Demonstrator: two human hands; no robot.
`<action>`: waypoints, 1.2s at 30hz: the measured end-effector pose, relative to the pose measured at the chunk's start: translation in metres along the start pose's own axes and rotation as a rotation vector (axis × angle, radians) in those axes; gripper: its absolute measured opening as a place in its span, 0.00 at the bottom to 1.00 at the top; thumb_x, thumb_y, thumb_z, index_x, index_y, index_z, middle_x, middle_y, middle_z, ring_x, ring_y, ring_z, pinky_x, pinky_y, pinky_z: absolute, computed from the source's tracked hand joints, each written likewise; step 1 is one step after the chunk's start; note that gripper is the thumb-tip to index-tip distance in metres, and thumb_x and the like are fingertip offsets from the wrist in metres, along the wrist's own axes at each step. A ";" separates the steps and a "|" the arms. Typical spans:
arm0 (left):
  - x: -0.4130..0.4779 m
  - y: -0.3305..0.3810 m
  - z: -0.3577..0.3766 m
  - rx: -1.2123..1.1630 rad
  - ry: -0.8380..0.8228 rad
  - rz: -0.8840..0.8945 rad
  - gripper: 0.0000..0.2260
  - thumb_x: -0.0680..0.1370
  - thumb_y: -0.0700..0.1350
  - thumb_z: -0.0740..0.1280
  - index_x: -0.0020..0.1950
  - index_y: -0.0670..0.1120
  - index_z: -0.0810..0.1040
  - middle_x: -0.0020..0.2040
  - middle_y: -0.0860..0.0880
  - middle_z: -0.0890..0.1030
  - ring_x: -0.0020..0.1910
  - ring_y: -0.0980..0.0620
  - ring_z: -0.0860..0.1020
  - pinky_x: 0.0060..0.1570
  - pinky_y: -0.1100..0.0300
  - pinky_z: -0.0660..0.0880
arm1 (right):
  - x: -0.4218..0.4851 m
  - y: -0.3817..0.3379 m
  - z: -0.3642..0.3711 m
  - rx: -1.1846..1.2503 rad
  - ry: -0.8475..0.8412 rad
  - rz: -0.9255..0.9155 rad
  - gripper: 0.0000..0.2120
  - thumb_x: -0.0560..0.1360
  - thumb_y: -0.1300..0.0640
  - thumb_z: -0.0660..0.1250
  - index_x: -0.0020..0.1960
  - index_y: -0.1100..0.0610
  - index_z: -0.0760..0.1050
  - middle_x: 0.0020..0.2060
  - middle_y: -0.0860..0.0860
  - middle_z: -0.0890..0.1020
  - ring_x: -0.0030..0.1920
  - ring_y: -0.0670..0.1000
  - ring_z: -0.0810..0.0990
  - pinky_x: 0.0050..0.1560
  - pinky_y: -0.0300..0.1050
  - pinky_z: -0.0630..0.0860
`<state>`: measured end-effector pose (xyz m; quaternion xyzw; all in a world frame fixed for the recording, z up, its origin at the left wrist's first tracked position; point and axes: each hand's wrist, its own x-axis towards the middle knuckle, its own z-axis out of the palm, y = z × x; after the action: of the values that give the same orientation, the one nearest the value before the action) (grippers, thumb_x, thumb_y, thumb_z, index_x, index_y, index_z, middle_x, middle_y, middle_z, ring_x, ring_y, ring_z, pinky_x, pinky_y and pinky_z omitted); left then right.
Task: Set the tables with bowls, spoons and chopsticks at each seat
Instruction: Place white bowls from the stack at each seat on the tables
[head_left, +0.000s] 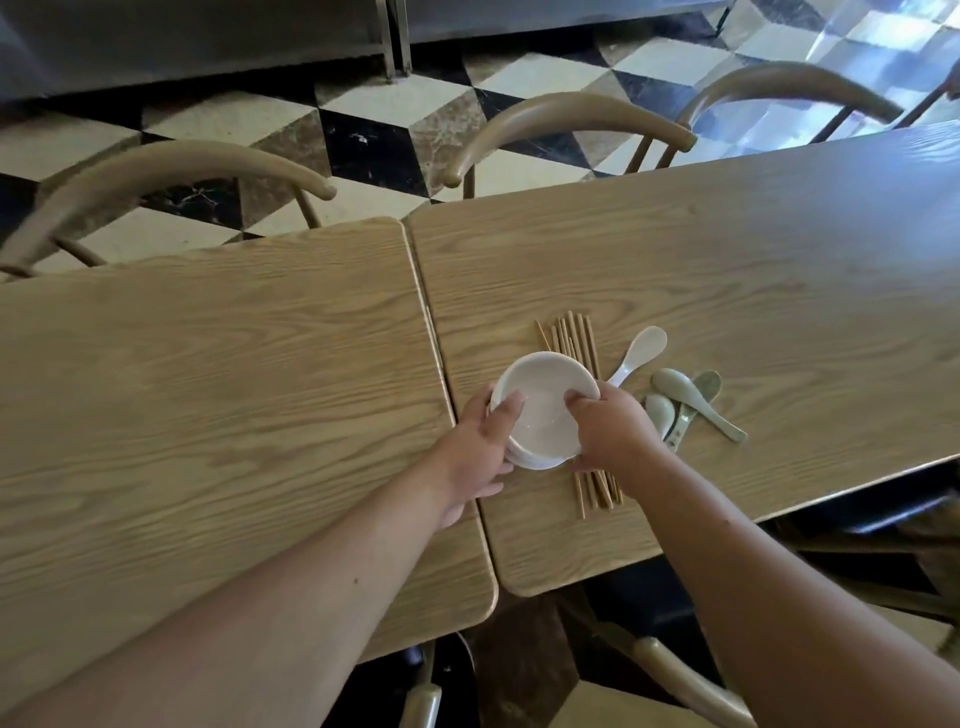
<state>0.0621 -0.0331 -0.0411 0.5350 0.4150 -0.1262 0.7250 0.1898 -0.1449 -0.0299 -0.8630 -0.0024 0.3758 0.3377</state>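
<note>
No seat is set yet: the chopsticks (571, 338) and spoons (685, 395) lie heaped on the right table (727, 270), near its seam. Arms stretched forward, I clasp the stack of white bowls (545, 415) over the chopsticks. My left hand (478, 452) curls round its side and my right hand (615, 431) hooks over its rim.

The stack of bowls (543, 415) hides the middle of the chopsticks (571, 338), and how many bowls it holds cannot be told. Just right of the stack, the white spoon (641, 353) loses its handle end behind the right hand (615, 434). Farther right, the tabletop (779, 291) is cut by the picture's edge.
</note>
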 end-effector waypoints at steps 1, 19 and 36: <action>0.001 -0.002 0.000 -0.039 -0.014 -0.008 0.31 0.82 0.71 0.57 0.84 0.65 0.56 0.72 0.54 0.72 0.70 0.40 0.78 0.74 0.40 0.73 | 0.000 -0.001 0.001 0.041 -0.005 0.032 0.11 0.86 0.50 0.63 0.65 0.51 0.78 0.53 0.53 0.81 0.49 0.59 0.84 0.50 0.65 0.87; -0.068 -0.076 -0.124 -0.204 0.243 -0.029 0.15 0.85 0.59 0.63 0.72 0.62 0.71 0.64 0.48 0.84 0.56 0.44 0.88 0.58 0.43 0.85 | -0.091 -0.038 0.106 0.239 -0.334 0.159 0.08 0.86 0.56 0.65 0.63 0.57 0.73 0.52 0.57 0.79 0.46 0.61 0.85 0.58 0.66 0.84; -0.174 -0.156 -0.291 -0.485 0.561 -0.102 0.27 0.81 0.29 0.57 0.72 0.57 0.68 0.64 0.44 0.76 0.58 0.38 0.83 0.50 0.40 0.86 | -0.153 -0.068 0.253 0.339 -0.488 0.171 0.08 0.86 0.53 0.66 0.60 0.57 0.76 0.57 0.58 0.82 0.52 0.60 0.85 0.41 0.55 0.85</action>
<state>-0.2797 0.1165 -0.0417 0.3402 0.6416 0.0913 0.6814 -0.0668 0.0153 -0.0147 -0.6756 0.0520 0.5943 0.4332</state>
